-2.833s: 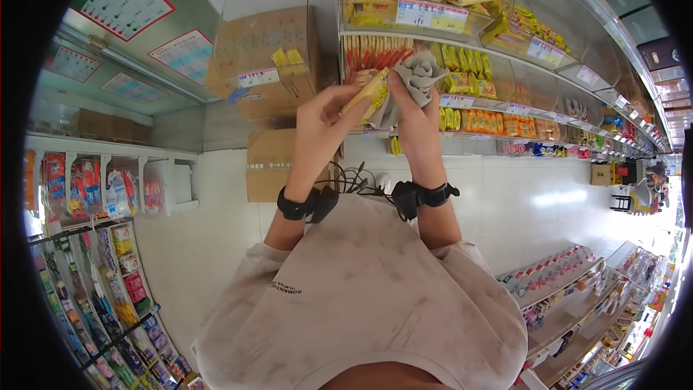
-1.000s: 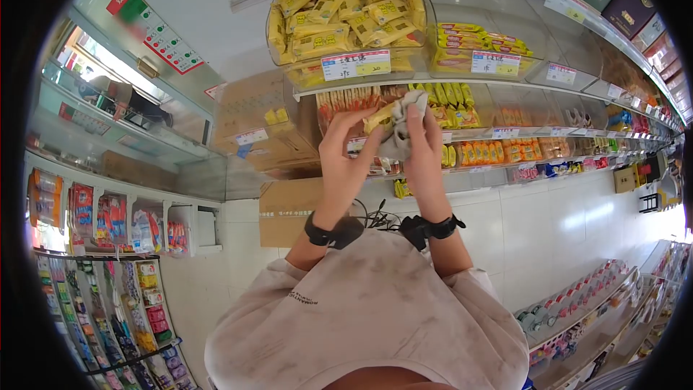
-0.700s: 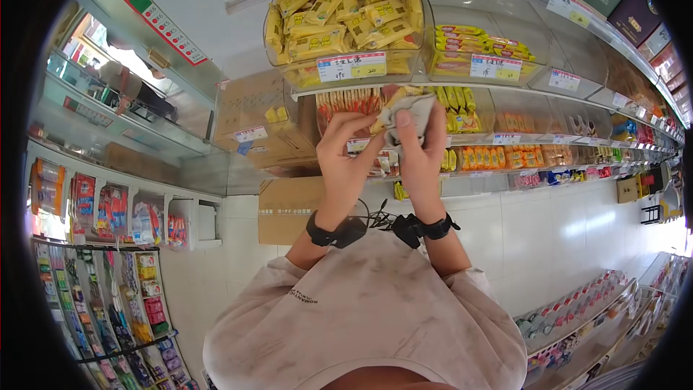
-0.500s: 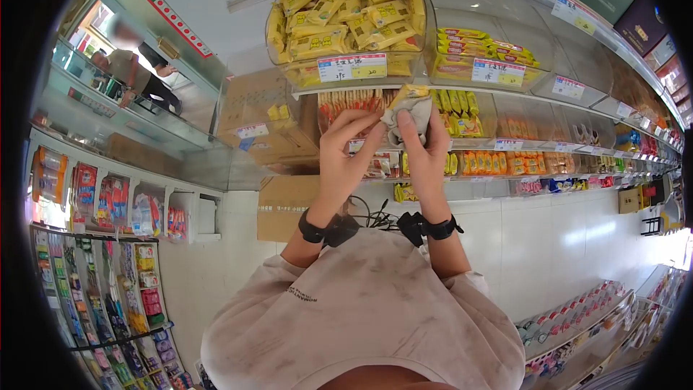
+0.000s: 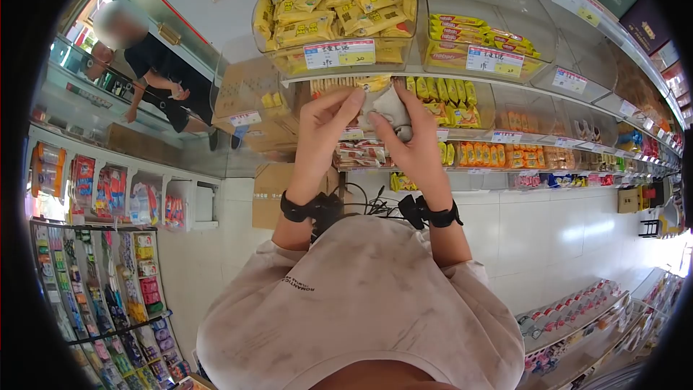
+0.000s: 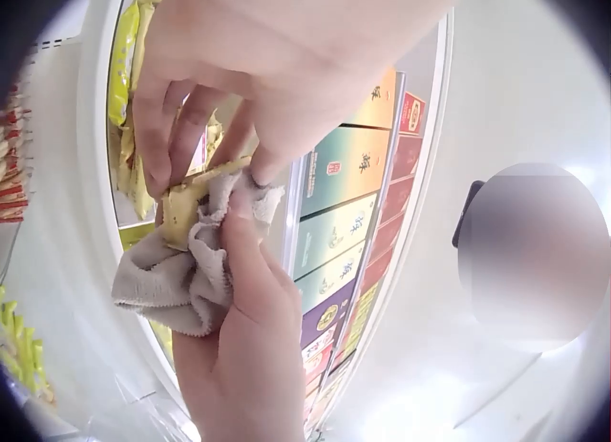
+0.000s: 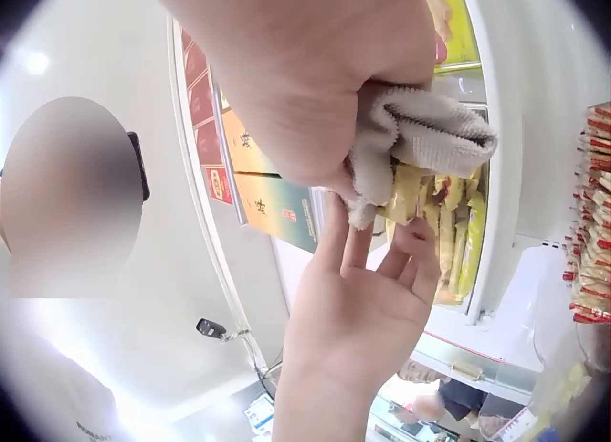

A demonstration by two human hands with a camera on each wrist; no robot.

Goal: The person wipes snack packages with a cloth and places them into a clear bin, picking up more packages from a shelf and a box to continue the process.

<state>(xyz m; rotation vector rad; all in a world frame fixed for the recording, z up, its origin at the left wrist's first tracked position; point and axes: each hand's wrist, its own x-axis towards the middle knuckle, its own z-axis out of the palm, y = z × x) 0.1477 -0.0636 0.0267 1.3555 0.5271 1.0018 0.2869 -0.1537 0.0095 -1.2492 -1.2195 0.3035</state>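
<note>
Between my hands is a small yellow snack packet (image 6: 181, 213), much like those in the bin above. My left hand (image 5: 325, 126) pinches one end of it between thumb and fingertips. In my right hand (image 5: 415, 141) is a crumpled grey cloth (image 6: 177, 284), folded over part of the packet with the thumb pressing on it. The right wrist view shows the cloth bunched under the right fingers, with a strip of yellow wrapper showing beside it. Both hands are raised in front of the shelf, close together.
A clear bin (image 5: 336, 11) of yellow packets stands on the upper shelf. Lower tiers hold red-and-white packets (image 5: 361, 153) and orange packets (image 5: 498, 162). Cardboard boxes (image 5: 253, 94) are at left. Another person (image 5: 159, 65) stands behind the glass counter. Cables (image 5: 372, 202) hang between my wrists.
The packet and cloth have turned in my hands, and both hands have shifted slightly left and up. The view has tilted from the boxes toward the shelf. Another person has come into sight at left.
</note>
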